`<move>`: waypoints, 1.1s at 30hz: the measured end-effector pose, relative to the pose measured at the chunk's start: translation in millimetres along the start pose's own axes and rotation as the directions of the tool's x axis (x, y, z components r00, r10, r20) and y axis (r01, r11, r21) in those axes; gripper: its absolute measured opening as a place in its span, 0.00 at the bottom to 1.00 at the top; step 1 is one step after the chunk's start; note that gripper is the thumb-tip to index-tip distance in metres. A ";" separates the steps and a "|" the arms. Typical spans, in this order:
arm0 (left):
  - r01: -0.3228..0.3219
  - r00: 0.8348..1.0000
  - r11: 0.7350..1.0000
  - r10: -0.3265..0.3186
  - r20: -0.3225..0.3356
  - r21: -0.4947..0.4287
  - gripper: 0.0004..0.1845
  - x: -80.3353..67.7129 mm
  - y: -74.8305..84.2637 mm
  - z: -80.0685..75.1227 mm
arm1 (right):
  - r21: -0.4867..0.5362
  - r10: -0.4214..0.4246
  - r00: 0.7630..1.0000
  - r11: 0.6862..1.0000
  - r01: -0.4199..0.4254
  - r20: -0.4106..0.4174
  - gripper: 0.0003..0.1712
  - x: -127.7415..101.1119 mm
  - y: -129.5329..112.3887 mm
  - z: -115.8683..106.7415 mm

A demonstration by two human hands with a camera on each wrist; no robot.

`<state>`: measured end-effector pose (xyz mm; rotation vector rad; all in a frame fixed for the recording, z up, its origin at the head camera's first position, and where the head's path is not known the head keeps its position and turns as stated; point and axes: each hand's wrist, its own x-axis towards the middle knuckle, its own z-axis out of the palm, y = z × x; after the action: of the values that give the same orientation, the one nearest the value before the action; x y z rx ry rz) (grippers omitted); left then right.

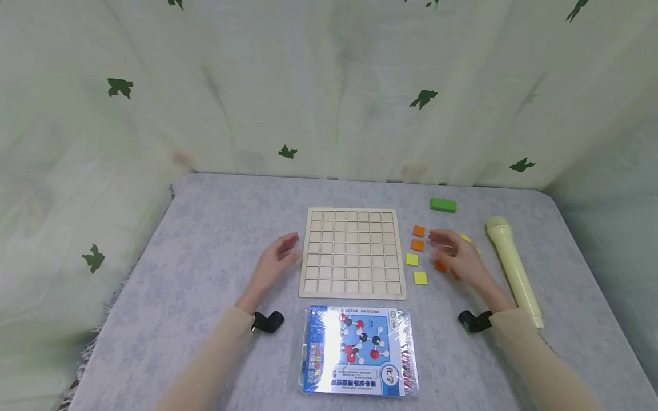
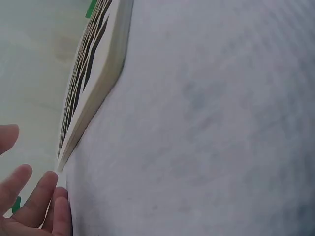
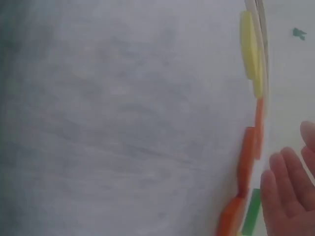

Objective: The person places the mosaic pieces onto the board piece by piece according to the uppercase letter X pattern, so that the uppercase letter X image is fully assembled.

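Observation:
A square wooden grid board [image 1: 352,253] lies flat on the table, all its visible cells bare. Just off its left edge hovers my left hand [image 1: 276,261], fingers loosely bent, holding nothing. My right hand [image 1: 460,260] is over small square tiles to the board's right, and its relaxed fingers grip nothing. Beside the board are orange tiles [image 1: 418,231] and yellow tiles [image 1: 420,278]; other tiles lie partly hidden under the right hand. In the right wrist view, the fingers [image 3: 290,187] appear apart from an orange tile [image 3: 246,160].
A shrink-wrapped boxed set [image 1: 360,351] with molecule pictures lies in front of the board. A green block [image 1: 443,205] sits at the back right. Right of my right hand rests a long cream microphone-shaped object [image 1: 516,271]. A pale curtain [image 1: 329,91] hangs behind the table.

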<state>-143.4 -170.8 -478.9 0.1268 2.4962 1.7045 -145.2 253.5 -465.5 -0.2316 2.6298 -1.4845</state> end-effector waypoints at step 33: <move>-0.115 0.993 0.967 0.103 0.064 0.229 0.27 -5.4 -10.4 9.9 | -0.277 -0.060 0.993 0.957 0.085 0.100 0.18 7.2 -2.4 27.7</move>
<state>-136.7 -166.2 -491.9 0.3304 2.6867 1.4179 -147.4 227.6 -477.8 -0.4143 2.7767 -1.0834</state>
